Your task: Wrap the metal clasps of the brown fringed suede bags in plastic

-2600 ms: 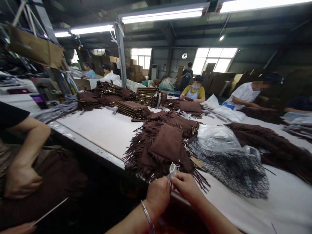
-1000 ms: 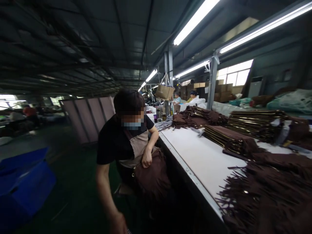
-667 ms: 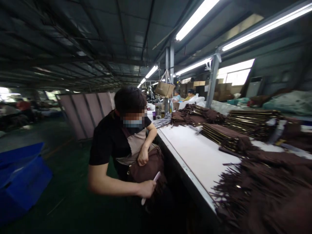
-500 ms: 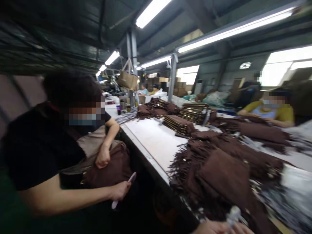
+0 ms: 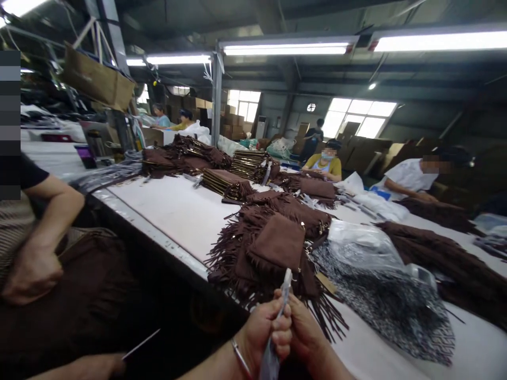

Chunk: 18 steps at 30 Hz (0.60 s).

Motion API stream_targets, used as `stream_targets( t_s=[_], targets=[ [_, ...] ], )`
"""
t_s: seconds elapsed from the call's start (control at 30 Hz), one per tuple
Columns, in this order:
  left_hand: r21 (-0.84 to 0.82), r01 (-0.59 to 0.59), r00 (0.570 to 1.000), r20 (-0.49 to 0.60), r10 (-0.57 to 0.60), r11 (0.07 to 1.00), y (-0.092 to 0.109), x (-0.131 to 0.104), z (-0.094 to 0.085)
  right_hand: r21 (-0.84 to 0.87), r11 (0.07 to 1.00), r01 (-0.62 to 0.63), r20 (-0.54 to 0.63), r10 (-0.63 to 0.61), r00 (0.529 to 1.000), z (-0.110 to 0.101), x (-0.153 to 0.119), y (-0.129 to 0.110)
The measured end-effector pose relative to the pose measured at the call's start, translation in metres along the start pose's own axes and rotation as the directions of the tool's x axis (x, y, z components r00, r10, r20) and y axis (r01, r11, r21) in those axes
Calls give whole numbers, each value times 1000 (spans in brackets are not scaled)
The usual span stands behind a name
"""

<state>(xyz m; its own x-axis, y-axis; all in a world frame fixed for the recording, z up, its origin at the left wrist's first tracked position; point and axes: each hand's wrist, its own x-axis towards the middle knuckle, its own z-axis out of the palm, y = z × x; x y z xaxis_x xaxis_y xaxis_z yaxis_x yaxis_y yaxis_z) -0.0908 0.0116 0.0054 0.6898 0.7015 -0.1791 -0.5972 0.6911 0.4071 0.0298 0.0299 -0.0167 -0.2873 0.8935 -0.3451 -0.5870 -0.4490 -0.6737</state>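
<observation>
Near the bottom centre of the frame, the left hand [image 5: 262, 328] is closed around a grey plastic-wrapped strip [image 5: 270, 359], its fingers curled in and its thumb side up. The right hand [image 5: 304, 326] is pressed against it from the right, also partly closed, with its fingertips at the strip; how much of the grip belongs to each hand cannot be told where they overlap. The strip stands tilted, its pale upper end poking out above the knuckles and its lower part hanging between the wrists to the bottom edge. Both forearms rise from the bottom edge and converge, the left one wearing a silver bracelet [image 5: 240, 359]. Just beyond the hands, a brown fringed pouch [image 5: 278, 243] lies on a heap of similar pieces at the edge of the white table [image 5: 166, 211]. A tan tag [image 5: 326, 283], a clear plastic bag [image 5: 362, 245] and a black-and-white patterned bundle [image 5: 400, 306] lie right of the heap. At the left edge, a co-worker's hand [image 5: 34, 274] rests on brown fringed material [image 5: 85, 279]; lower down, another hand [image 5: 89, 367] is at a thin white tool [image 5: 141, 343].
</observation>
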Motion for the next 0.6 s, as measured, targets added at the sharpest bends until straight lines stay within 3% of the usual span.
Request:
stream_targets(
  t_s=[0.1, 0.2, 0.3, 0.37, 0.43, 0.53, 0.6],
  targets=[
    [289, -94, 972, -183, 151, 953, -11, 0, 3, 1, 998, -59, 7, 59, 998, 4, -18, 0],
    [589, -107, 916, -255, 309, 801, -22, -2, 7, -66, 997, -26, -17, 25, 1000, 10, -27, 0],
    [821, -167, 822, -190, 537, 547, -30, -3, 11, -165, 983, 81, -167, -109, 980, 18, -23, 2],
    [880, -220, 768, -109, 631, 420, -33, -2, 12, -278, 953, 118, -246, -189, 951, 21, -18, 6],
    [885, -205, 774, -115, 623, 418, -34, -1, 11, -394, 911, 122, -260, -237, 936, 23, -16, 8],
    [840, -55, 845, -249, 473, 539, -30, -3, 1, -567, 822, 56, -164, -179, 970, 17, -19, 4],
    [839, 40, 871, -295, 392, 543, -20, -12, -8, -748, 660, 72, -104, -224, 969, 6, -22, -9]
  ],
)
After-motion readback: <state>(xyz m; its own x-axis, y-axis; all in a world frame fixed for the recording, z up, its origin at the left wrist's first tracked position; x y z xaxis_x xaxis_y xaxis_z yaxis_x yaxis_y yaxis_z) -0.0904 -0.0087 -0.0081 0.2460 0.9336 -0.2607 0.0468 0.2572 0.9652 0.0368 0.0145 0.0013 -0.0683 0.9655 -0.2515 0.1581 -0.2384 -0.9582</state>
